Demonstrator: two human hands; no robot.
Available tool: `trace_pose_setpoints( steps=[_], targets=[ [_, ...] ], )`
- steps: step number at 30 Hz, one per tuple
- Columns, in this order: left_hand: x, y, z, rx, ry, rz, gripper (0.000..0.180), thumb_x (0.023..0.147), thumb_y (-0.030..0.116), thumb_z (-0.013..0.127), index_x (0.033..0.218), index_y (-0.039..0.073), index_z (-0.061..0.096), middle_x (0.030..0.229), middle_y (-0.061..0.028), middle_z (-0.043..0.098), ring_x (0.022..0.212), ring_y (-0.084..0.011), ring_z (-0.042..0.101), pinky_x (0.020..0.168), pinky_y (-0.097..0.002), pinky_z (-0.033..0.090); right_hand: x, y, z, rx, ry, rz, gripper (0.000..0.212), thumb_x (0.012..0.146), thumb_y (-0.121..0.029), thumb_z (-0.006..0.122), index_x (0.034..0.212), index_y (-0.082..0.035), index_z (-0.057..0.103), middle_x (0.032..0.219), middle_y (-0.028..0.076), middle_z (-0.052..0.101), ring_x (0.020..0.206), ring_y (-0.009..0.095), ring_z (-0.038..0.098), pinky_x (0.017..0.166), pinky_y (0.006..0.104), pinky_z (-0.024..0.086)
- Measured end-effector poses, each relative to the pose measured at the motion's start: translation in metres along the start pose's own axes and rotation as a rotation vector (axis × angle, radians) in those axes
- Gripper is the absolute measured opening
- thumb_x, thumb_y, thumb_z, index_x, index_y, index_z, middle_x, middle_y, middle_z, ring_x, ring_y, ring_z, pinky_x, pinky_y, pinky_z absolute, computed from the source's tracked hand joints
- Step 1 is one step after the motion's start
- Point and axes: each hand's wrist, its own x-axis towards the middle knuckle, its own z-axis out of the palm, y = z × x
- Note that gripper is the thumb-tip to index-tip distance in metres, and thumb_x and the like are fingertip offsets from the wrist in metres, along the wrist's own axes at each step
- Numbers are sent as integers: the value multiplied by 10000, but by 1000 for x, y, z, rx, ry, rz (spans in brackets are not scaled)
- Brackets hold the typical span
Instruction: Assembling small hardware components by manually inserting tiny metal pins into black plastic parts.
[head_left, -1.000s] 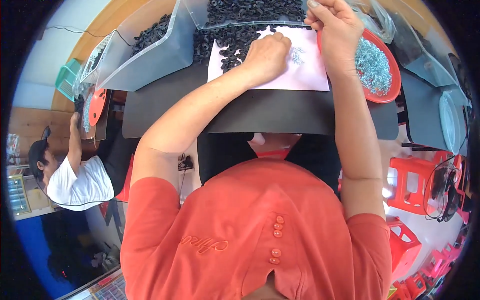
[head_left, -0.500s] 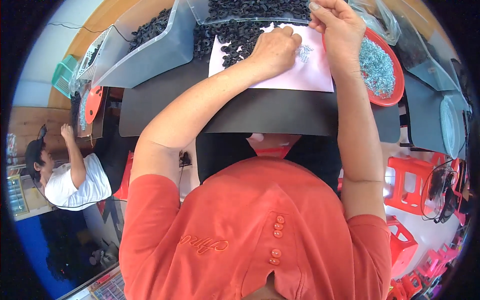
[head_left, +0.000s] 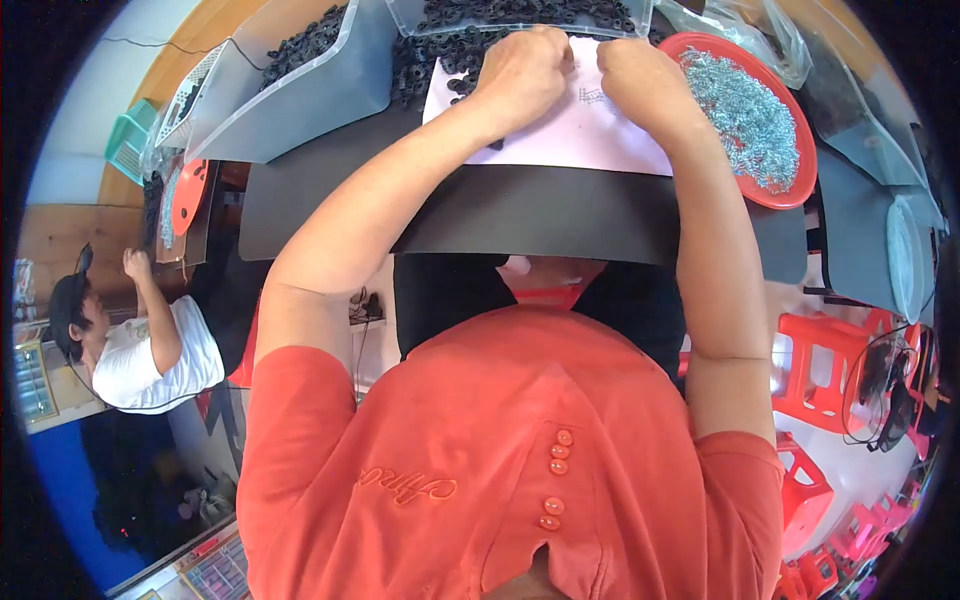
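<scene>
Over a pale pink sheet (head_left: 590, 140) on the dark table, my left hand (head_left: 527, 78) is curled, with its fingers pressed together. Across a small gap, my right hand (head_left: 645, 85) is also closed, knuckles up. What either hand holds, if anything, is hidden under the fingers. Between them on the sheet lies a small cluster of silvery metal pieces (head_left: 592, 96), closer to my right hand. Small black ring-shaped parts (head_left: 462, 62) are spread beside and behind my left hand. A red bowl (head_left: 808, 165) of the same kind of small silvery pieces (head_left: 745, 125) stands by my right forearm.
Translucent bins (head_left: 330, 115) of black parts stand at the left and far side. Plastic bags (head_left: 765, 45) and another bin (head_left: 860, 130) are at the far right. A person in a white shirt (head_left: 165, 350) sits at the left. Red stools (head_left: 815, 370) stand at the right.
My right hand has come down from the far edge onto the sheet. My left hand has shifted slightly away from me and left, still curled. The view has moved a little.
</scene>
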Motion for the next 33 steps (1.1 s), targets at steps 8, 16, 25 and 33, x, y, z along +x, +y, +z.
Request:
trace_pose_setpoints(
  steps=[8,16,25,33],
  targets=[
    [12,14,-53,-1068,-199,-663,88,856,45,592,793,-15,588,653,-86,568,526,-140,512,446,-253,372,-2,-6,-18,1069,118,65,126,812,-65,646,919,-5,673,737,38,645,632,88,577,551,212,443],
    [6,13,-71,-1356,-267,-702,120,884,83,584,817,-17,583,677,-84,561,525,-140,484,452,-248,352,-7,-31,-19,1236,221,-21,97,794,-31,663,881,10,670,735,62,660,612,109,594,530,228,470],
    [-38,-38,-84,-624,-31,-608,108,814,113,676,833,6,679,655,-4,592,564,-56,493,437,-199,330,-6,-19,-13,1244,318,55,113,792,-14,653,902,11,657,720,49,638,623,109,585,556,230,469],
    [-49,-53,-68,-9,-101,-209,209,719,162,720,877,26,706,868,-100,647,788,-225,625,718,-320,483,-5,-18,-7,1167,223,77,165,842,-120,662,972,-22,692,779,25,652,669,77,587,578,186,409]
  ],
)
